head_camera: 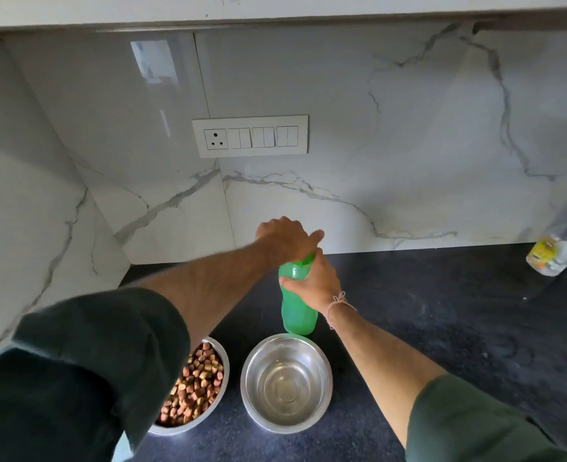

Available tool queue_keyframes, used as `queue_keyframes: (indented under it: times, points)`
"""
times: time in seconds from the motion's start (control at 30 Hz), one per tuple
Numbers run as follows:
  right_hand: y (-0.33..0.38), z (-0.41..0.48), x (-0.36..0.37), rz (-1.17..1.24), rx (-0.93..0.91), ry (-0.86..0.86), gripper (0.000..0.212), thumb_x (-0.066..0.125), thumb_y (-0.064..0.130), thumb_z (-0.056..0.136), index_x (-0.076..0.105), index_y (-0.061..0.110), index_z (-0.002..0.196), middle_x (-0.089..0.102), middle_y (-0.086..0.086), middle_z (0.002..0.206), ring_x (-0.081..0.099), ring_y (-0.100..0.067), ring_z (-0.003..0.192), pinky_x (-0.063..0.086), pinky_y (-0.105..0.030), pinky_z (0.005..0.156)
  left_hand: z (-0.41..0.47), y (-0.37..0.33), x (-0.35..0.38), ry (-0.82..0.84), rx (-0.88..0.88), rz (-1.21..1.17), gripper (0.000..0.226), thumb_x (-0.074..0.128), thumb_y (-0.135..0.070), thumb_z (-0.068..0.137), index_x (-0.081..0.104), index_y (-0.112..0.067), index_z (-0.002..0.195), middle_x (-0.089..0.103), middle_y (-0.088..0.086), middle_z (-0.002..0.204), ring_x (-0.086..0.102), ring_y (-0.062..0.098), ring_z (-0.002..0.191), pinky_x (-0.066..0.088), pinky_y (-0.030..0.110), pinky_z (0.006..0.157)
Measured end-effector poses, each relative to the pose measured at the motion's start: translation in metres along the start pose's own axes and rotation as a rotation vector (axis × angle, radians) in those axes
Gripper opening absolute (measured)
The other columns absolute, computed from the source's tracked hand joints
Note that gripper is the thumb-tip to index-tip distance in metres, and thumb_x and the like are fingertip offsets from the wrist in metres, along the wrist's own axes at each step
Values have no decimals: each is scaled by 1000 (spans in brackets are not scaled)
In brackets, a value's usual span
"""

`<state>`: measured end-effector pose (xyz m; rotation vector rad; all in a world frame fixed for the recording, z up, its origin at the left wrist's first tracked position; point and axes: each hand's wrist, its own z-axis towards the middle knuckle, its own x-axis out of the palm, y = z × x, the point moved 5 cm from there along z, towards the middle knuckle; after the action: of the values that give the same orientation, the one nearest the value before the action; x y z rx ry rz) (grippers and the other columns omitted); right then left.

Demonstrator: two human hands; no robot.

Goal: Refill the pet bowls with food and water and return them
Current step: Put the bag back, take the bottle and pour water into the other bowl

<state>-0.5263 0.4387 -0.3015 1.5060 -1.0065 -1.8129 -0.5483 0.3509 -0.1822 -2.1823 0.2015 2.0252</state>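
1. green bottle [298, 311] stands upright mid-counter [442, 311], long axis vertical, just behind the steel bowl [287, 381].
2. right hand [312, 283] holds its shoulder, fingers curled round it.
3. left hand [287, 238] sits on the bottle's top, fingers curled down over it.
4. kibble bowl [192, 388] lies beside the steel bowl, near the front edge.
5. likely next: uncap, then tip the mouth toward the person, over the steel bowl.

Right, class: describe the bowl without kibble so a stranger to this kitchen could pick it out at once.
Find the dark counter below the marble wall. On it, nearer than the green bottle, sit two steel bowls. Pick the right bowl: shiny metal inside, while the left bowl holds brown kibble.
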Motion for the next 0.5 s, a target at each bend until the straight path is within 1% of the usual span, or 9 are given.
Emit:
queue_keyframes:
  times: [0.03,0.07,0.13,0.2,0.23,0.27,0.33,0.43,0.5]
  points:
    - [0,-1,-1,-9,3,2,65,86,49,61,53,27,112,67,6,107,67,-20,98,58,-38,88,2,4,-9,25,35,-26,68,29,-70,96,63,-11,89,61,4,82,62,22,81,49,35,80]
    - [1,0,-2,-16,4,7,65,86,49,62,52,25,112,67,4,108,67,-21,98,58,-40,89,4,7,-17,48,104,-72,59,39,-66,97,63,-11,97,61,5,91,62,25,89,49,35,84]
    - [2,0,-1,-10,1,21,68,87,49,62,51,24,114,66,2,110,66,-22,99,58,-41,89,4,10,-25,122,319,-147,36,62,-38,95,59,-17,123,61,5,119,58,23,111,46,32,90]
    - [3,-1,-2,-8,0,26,70,89,47,63,51,23,117,66,1,112,66,-23,100,58,-41,89,-1,10,-22,205,466,-111,46,64,-11,88,60,-28,131,60,-5,133,55,13,114,46,30,97]
    - [2,-1,-2,-4,2,28,71,89,46,62,51,23,118,66,0,112,66,-23,100,58,-40,89,-1,11,-19,214,476,-93,50,62,-6,86,62,-31,130,61,-6,134,55,11,110,47,31,99]
    - [3,-1,-2,-3,3,36,71,89,46,61,51,23,117,67,0,111,67,-23,100,58,-39,88,-2,10,-19,190,460,-84,49,61,-7,86,64,-30,129,64,-4,132,56,12,107,48,31,98]
    - [5,-2,-2,-5,-5,48,71,88,47,61,52,24,116,67,1,109,68,-22,99,59,-39,87,1,8,-18,119,396,-66,41,67,-20,88,65,-24,129,65,5,126,60,21,109,50,33,92]
    - [3,-1,-2,19,-9,59,74,88,46,61,50,27,122,67,3,111,67,-21,101,59,-40,90,5,9,-15,82,332,59,57,69,-50,88,60,-17,133,60,10,129,58,28,117,50,37,92]
    - [2,-1,-2,20,-4,63,74,88,46,61,50,26,122,67,4,110,66,-20,101,58,-41,91,1,8,-17,116,407,72,62,74,-43,86,53,-19,139,56,7,136,54,26,123,44,35,95]
